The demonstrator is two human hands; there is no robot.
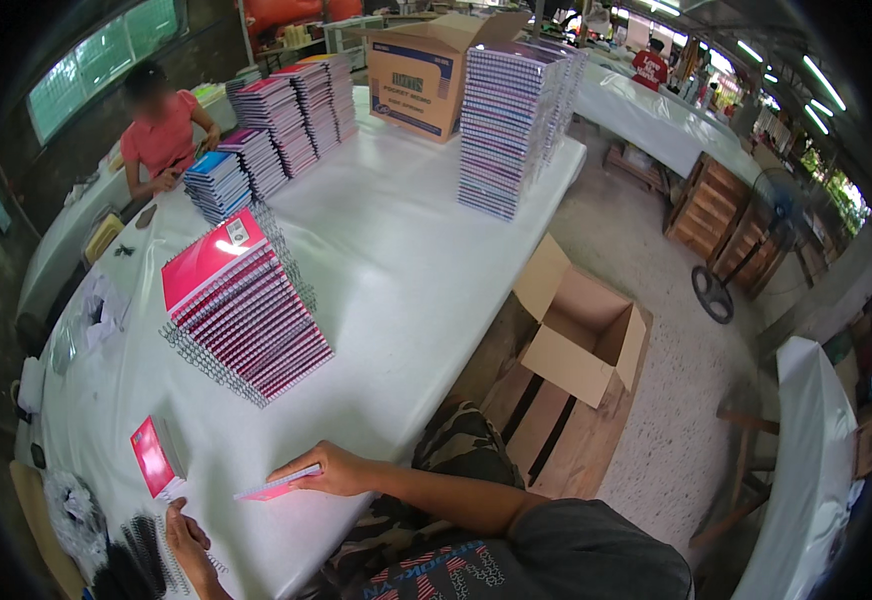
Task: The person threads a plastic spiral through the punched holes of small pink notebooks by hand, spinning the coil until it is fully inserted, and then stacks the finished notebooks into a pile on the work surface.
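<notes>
Head cam looking down at a long white desk (406, 270). The right hand (328, 470) has its grip closed around the edge of a thin pink notebook (278, 488), held flat just above the near edge of the desk, fingers on top and thumb under as far as I can see. The left hand (184, 535) is down at the near left corner, fingers resting flat on a white sheet or pad (168, 500) with black spiral coils (141, 545) just beside it; it isn't clamped on anything, more spread than closed.

Just past the left hand there's a small pink cover (153, 456) propped up on the desk. Further in, a big leaning stack of pink spiral notebooks (246, 310) takes up the left middle of the desk, wire bindings sticking out along the sides. Between that stack and the hands the desk surface is bare.

Far end: several more notebook stacks (276, 125), a tall purple-and-white stack (511, 125) near the right edge, and a cardboard box (426, 75) behind. Another person in a pink shirt (161, 135) sits at the far left.

Right of the desk, on the floor, an open empty carton (586, 335) sits on a wooden pallet (556, 430), close to the person's camo-covered knee (461, 450). A floor fan (756, 230) stands well off to the right.
</notes>
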